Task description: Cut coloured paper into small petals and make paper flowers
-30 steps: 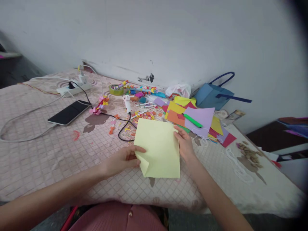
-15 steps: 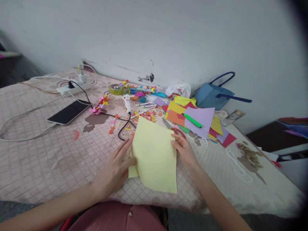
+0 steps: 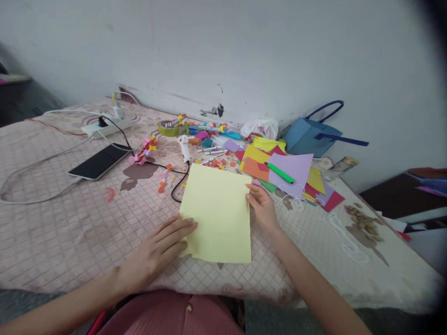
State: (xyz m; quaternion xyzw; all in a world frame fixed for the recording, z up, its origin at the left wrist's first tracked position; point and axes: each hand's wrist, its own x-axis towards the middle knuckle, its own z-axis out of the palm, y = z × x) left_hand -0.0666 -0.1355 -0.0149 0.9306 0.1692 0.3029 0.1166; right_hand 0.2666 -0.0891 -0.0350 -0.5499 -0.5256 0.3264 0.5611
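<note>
A pale yellow sheet of paper (image 3: pixel 217 211) is in front of me over the table's near part. My left hand (image 3: pixel 159 251) rests on its lower left edge, fingers stretched out across the paper, thumb not visible. At the upper right edge, my right hand (image 3: pixel 261 204) pinches the sheet between thumb and fingers. Beyond the paper's top lie a white glue gun (image 3: pixel 185 149) with a black cord and many small paper scraps. A green cutter or marker (image 3: pixel 281 172) lies on coloured paper sheets (image 3: pixel 293 184) to the right; which it is I cannot tell.
On the left are a tablet (image 3: pixel 99 162), plugged in by a cable, and a white power strip (image 3: pixel 106 128). Green tape (image 3: pixel 168 128) stands near the wall. To the right are a blue bag (image 3: pixel 310 136), white string (image 3: pixel 345 239) and a small brown heap (image 3: pixel 363 222).
The paper has shifted left and lies flatter; its lower left fold no longer shows. My left hand has slid left and down, fingers now outstretched on it. The red scissors are now hidden.
</note>
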